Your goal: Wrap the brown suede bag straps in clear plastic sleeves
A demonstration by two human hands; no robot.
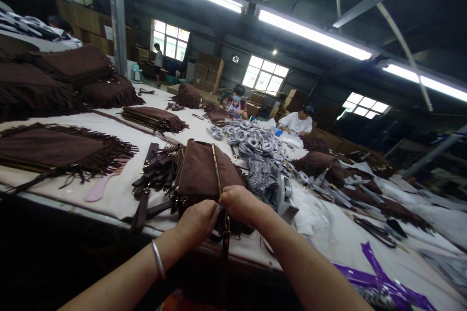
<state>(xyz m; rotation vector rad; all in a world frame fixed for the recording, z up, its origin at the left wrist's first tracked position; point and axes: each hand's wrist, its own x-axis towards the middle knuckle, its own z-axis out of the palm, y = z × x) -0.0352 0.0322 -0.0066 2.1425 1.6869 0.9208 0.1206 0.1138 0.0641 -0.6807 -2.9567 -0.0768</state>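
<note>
A brown suede-like handbag [197, 170] with a gold zip [216, 167] lies in front of me at the table's near edge. My left hand [200, 219] is closed, pinching at the bag's near edge by the end of the zip. Fingertips almost meeting it, my right hand [239, 202] is also closed at that spot. The fingers cover the exact part of the bag between them. Below my hands a brown strap [225, 245] with a gold clasp hangs over the table edge. Several brown straps [155, 175] with metal clips lie heaped left of the bag.
A pink comb [100, 187] lies left, beside stacked fringed bags [54, 148]. Grey wrapped rings [251, 138] are piled beyond my bag, near black-and-white patterned fabric [263, 175]. Purple plastic packaging [383, 277] lies right. Two people [235, 104] [297, 121] work across the table.
</note>
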